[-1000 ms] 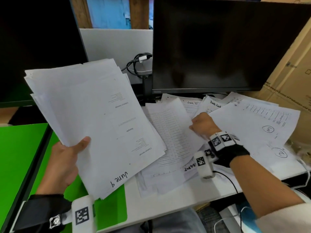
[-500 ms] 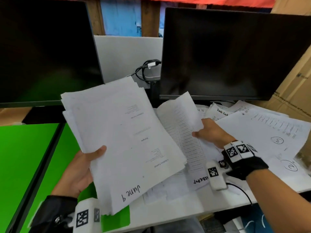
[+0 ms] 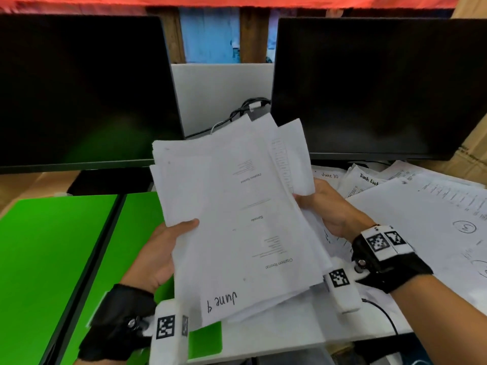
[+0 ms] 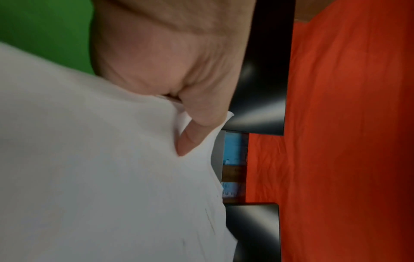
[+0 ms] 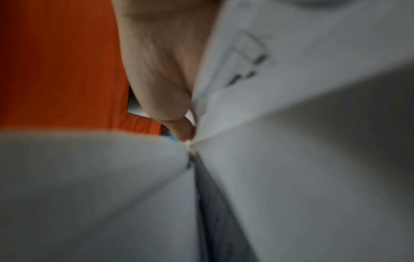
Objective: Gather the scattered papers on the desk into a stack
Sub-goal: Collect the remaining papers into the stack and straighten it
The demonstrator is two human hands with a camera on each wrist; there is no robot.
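Paper stack [image 3: 237, 219] held above worktop [image 3: 276, 338], gripped at 9 o'clock by left hand [image 3: 158, 254], thumb on top; right hand [image 3: 332, 206] clasping its 3 o'clock edge. Loose papers [image 3: 421, 219] at 3 o'clock.

Two dark monitors [image 3: 84, 88] [image 3: 379, 85], coiled cable [image 3: 247, 108] between them, green surface [image 3: 52, 246] at left.

Two dark monitors [image 3: 379, 85] on white desk [image 3: 276, 335]; orange cloth [image 3: 237, 1] above.
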